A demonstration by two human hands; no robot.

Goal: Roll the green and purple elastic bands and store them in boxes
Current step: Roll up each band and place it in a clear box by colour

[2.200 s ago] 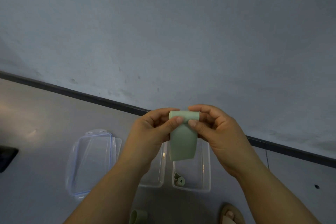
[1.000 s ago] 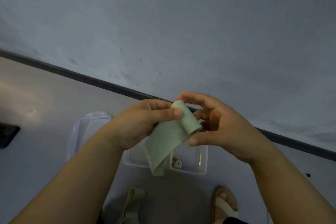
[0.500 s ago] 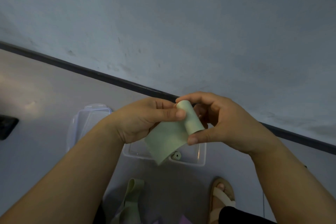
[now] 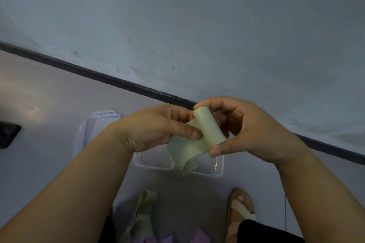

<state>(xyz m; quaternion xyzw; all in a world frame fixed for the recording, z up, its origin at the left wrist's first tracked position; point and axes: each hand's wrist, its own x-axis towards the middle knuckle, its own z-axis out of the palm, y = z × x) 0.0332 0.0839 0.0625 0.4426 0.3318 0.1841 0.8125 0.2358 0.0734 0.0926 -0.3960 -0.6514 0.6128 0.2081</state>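
both bare hands held a pale green flat elastic band (image 4: 205,134) up in the air above the grey floor (image 4: 49,104), partly wound into a roll. the right hand (image 4: 250,134) was clamped on the rolled part, thumb at its lower end and fingers curled over the top. the left hand (image 4: 158,126) pinched the loose part just beside the roll, thumb pressed on the band. the unrolled tail hung down over two clear plastic boxes (image 4: 217,165) standing side by side on the floor. a clear plastic lid with a bluish rim (image 4: 88,130) lay to their left. nearer the person, another pale green band (image 4: 144,209) and some purple bands (image 4: 199,237) lay loose, beside a sandalled foot (image 4: 240,215).
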